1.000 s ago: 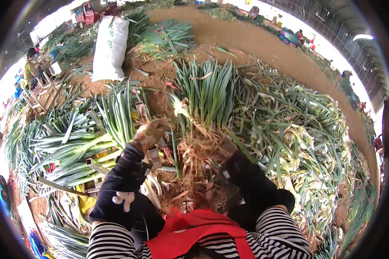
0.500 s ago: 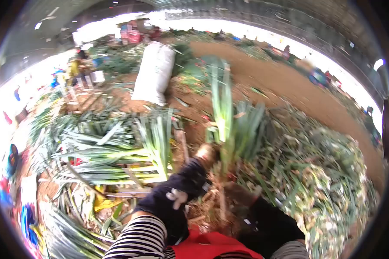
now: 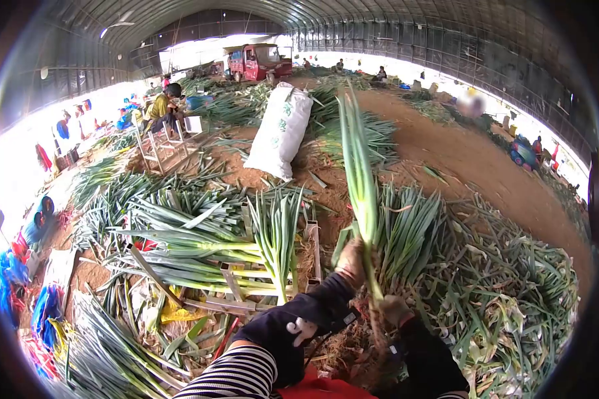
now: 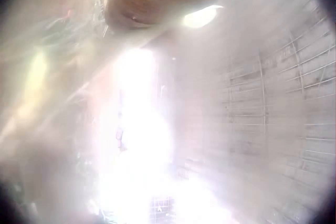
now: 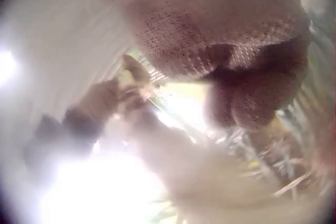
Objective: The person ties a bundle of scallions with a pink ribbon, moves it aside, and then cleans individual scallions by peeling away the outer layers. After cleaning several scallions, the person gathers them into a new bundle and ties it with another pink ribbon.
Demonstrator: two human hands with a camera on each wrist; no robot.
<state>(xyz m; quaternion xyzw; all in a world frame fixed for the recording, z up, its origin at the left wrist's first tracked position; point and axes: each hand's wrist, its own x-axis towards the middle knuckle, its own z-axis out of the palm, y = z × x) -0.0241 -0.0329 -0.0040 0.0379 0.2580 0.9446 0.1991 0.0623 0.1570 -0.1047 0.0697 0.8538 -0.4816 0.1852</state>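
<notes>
A long leek with pale green stalk [image 3: 359,179] stands nearly upright in front of the person. The gloved left hand [image 3: 352,263] grips its stalk. Lower down, the gloved right hand [image 3: 395,310] holds the stalk's bottom near the roots. In the right wrist view the right glove [image 5: 226,29] has its fingers curled, and the left hand [image 5: 100,100] shows beyond. The left wrist view is washed out; part of the left glove [image 4: 152,1] is at its top. Behind the stalk stands a bunch of leeks [image 3: 409,233].
On the left, trimmed leeks lie on a low wooden frame [image 3: 229,306]. A heap of leaves [image 3: 506,292] spreads at the right. Further back are a white sack [image 3: 281,130], a red truck [image 3: 258,63], a seated person [image 3: 160,110] and bare soil [image 3: 426,139].
The head view has tilted up and turned left. Both hands have moved from the root pile, where they were apart, onto one leek, which now stands raised before the bunch.
</notes>
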